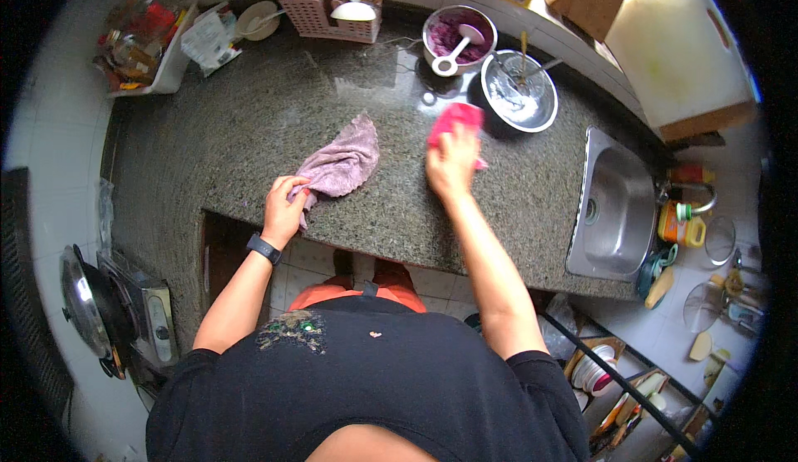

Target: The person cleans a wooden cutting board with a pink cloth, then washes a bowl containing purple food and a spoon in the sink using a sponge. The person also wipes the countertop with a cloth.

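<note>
My left hand [285,208] pinches one end of a mauve cloth [341,161], which lies crumpled on the speckled granite countertop [249,119]. Under my right hand [454,166] is a bright pink cloth [458,122], pressed flat on the counter and blurred as if in motion. Just beyond the pink cloth stands a metal bowl [530,110] with utensils in it. Behind that, a steel pot [430,50] holds purple mash and a white spoon [467,41]. A small round white object [428,98] rests near the pink cloth.
A steel sink [617,206] with a faucet [704,197] is set in at the right. Along the back are a pink utensil basket [305,22], a pale bowl [259,21] and a white bin of packages [168,69]. A lidded wok [90,306] sits on a stove [156,318] at left.
</note>
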`<state>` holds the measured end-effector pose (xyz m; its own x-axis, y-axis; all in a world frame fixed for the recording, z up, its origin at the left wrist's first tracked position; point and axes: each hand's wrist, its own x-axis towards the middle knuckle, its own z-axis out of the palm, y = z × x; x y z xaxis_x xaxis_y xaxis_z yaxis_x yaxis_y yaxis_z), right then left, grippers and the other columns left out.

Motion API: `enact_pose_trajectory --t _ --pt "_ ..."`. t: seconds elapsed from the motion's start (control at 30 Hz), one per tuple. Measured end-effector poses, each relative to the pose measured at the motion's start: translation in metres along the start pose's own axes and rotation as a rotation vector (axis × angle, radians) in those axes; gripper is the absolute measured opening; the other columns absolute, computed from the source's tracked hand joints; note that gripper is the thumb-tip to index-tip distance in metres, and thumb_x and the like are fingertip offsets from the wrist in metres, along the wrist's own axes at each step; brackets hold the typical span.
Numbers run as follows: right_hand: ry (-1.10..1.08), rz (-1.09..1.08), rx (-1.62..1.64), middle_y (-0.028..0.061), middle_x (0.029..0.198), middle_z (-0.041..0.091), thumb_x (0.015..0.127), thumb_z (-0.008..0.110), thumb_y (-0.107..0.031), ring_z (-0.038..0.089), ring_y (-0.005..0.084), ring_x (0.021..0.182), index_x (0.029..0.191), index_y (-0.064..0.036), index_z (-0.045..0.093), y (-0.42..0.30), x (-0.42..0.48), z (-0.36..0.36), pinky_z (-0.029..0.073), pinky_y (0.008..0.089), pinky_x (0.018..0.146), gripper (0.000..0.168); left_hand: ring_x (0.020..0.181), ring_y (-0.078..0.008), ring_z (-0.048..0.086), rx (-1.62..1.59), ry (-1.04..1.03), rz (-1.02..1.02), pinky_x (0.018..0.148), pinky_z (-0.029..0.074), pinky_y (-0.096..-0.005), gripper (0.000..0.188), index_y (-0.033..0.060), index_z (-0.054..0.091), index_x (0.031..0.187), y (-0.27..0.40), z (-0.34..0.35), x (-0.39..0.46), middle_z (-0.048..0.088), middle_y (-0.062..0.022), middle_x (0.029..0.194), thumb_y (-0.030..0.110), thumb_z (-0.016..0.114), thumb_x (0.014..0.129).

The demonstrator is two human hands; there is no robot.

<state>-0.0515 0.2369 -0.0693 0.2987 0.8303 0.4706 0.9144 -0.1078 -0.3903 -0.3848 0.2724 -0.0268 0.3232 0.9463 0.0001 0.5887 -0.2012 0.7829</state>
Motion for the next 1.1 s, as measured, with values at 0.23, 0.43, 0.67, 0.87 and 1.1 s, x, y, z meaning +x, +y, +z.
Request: enact_pose_trajectory --t 0.23,0.43,0.67,0.87,1.1 --pt "-0.102 -0.070 0.124 0.0152 0.120 0.051 0.075 0.067 -0.018 0.045 0.0364 0.118 0.098 -0.006 0.055 -0.034 0.036 0.056 0.030 0.0524 0.103 0.028 0.090 -0.0115 0.056 -0.590 0.060 -0.384 0.082 0.044 -0.0251 0.018 0.0010 0.060 0.102 -0.024 -0.056 -0.056 0.061 -0.0023 0.098 0.004 0.061 0.084" --pt "-0.001 -0.011 -0.002 0.0130 0.123 0.051 0.080 0.063 -0.029 0.043 0.0334 0.120 0.120 -0.009 0.053 -0.072 0.091 0.114 0.032 0.0473 0.100 0.046 0.085 -0.0076 0.055 -0.901 0.182 -0.530 0.076 0.045 -0.0223 0.018 0.0028 0.058 0.105 -0.020 -0.083 -0.092 0.060 -0.0014 0.096 0.003 0.056 0.087" --pt "-0.383 -0.372 0.354 0.0123 0.122 0.053 0.081 0.063 -0.028 0.042 0.0364 0.121 0.113 -0.012 0.059 -0.180 -0.009 0.075 0.029 0.0501 0.104 0.036 0.084 -0.0085 0.056 -0.986 0.119 -0.512 0.076 0.045 -0.0224 0.017 0.0037 0.058 0.104 -0.033 -0.098 -0.086 0.060 -0.0016 0.096 0.002 0.056 0.088" --pt "-0.260 -0.176 0.069 0.0115 0.117 0.057 0.068 0.065 -0.007 0.052 0.0336 0.111 0.104 -0.014 0.065 -0.050 -0.053 -0.028 0.036 0.0494 0.097 0.037 0.092 -0.0118 0.056 -1.057 0.174 -0.432 0.084 0.044 -0.0257 0.019 0.0038 0.056 0.106 -0.048 -0.142 -0.095 0.060 -0.0036 0.101 0.005 0.054 0.088" --pt "0.129 0.408 -0.330 0.0141 0.096 0.060 0.080 0.060 -0.022 0.056 0.0323 0.088 0.096 -0.006 0.062 -0.001 -0.049 0.026 0.044 0.0454 0.079 0.022 0.096 -0.0150 0.057 -1.149 0.244 -0.412 0.089 0.043 -0.0291 0.023 0.0050 0.054 0.111 -0.067 -0.156 -0.076 0.060 -0.0053 0.104 0.007 0.053 0.088"
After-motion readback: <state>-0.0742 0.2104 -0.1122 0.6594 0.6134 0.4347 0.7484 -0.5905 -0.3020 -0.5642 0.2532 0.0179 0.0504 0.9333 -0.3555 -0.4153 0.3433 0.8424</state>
